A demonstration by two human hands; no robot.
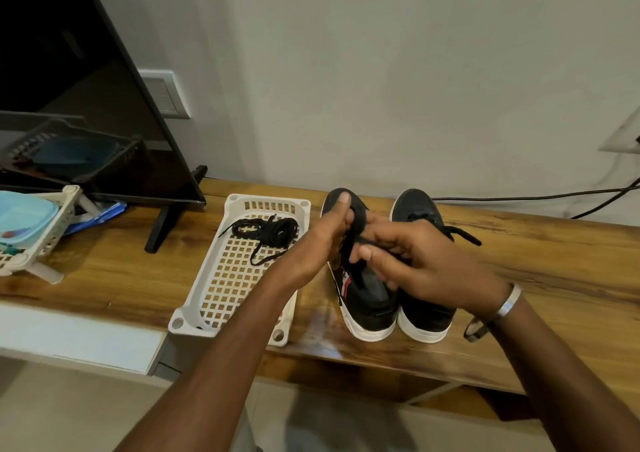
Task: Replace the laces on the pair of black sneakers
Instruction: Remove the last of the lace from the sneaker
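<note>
Nearest me, my two forearms reach in over the front edge of the long brown wooden table (pixel 554 264); a plain silver metal bangle (pixel 509 301) sits on my right wrist. Just past the edge stand the two black low-top sneakers with white rubber soles, side by side, heels toward me and toes to the wall, which puts the lace rows right under my fingers. I am working on the left sneaker (pixel 367 299), the one with a red and white mark on its side. My right hand (pixel 426 261) has its fingers curled over the tongue area, pinching the black flat lace (pixel 356 230) of that shoe, and my left hand (pixel 322 240) grips the same lace higher up with the thumb raised, so I judge I am drawing it out of the eyelets or feeding it through; which one, I cannot tell. The right sneaker (pixel 426 309) appears laced, a loose end trailing off to its right.

Left of the shoes lies a cream perforated plastic tray (pixel 228 278), and in its far half rests a loose bundle of black shoelaces (pixel 270 232), kept within easy reach.

Farther left sit a cream lattice basket (pixel 38 244) holding a pale blue plastic container (pixel 24 219), and behind them a black flat-screen television (pixel 69 81) against the grey wall, with a black cable (pixel 519 197) running along the table's back.
</note>
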